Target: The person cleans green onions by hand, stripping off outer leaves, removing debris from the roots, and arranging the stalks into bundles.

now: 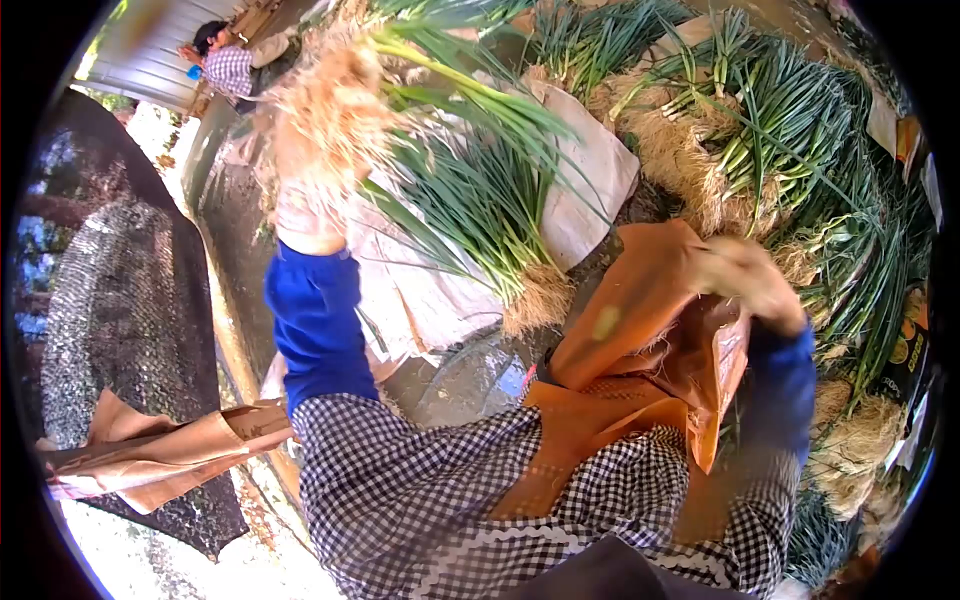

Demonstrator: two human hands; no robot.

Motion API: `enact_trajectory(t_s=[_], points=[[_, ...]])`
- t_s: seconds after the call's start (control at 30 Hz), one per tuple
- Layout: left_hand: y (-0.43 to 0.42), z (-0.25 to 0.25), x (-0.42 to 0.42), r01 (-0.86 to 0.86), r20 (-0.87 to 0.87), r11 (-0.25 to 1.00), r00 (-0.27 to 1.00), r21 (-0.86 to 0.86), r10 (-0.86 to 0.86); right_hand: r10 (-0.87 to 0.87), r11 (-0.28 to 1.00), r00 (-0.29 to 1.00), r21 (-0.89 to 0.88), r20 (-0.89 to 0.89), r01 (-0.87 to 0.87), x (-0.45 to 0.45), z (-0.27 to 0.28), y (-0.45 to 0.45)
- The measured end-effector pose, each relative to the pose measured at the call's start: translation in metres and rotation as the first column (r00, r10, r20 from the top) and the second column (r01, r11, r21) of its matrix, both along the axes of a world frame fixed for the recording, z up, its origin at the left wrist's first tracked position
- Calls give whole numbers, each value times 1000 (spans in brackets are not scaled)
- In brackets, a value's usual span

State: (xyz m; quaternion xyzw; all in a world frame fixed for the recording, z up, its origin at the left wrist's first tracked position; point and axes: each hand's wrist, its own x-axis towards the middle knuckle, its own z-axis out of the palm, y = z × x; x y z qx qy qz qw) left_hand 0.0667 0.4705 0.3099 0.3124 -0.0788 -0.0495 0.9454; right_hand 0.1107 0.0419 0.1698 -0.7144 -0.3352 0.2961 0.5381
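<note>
My left hand point(308, 212), mostly covered by pale roots, is raised and closed on a bunch of green onions point(465, 82). The shaggy roots of that bunch hang over the hand and its leaves reach to the right. Below lies another bundle of green onions point(480, 200), roots toward me, on a whitish sack point(590, 175). My right hand point(745, 275) is smeared by motion above the orange-brown apron sheet point(630, 300) over my lap; its fingers cannot be made out.
Piles of green onions point(790, 120) with rooty ends line the right side. A dark mesh sheet point(125, 320) and a brown cloth strip point(180, 450) are at the left. Another person point(228, 70) is at the upper left.
</note>
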Motion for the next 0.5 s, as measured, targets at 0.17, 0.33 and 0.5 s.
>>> enact_trajectory(t_s=[0.17,0.33,0.5], points=[[71,-8,15,-253,259,906,951,339,168,-862,496,507,-224,-14,839,-72,-30,-202],[59,-38,24,-495,94,749,855,441,509,-999,-7,4,-297,36,955,-177,-61,-282],[32,-142,29,-255,-40,828,948,498,316,-978,-175,-92,-489,190,854,-267,-94,-326]])
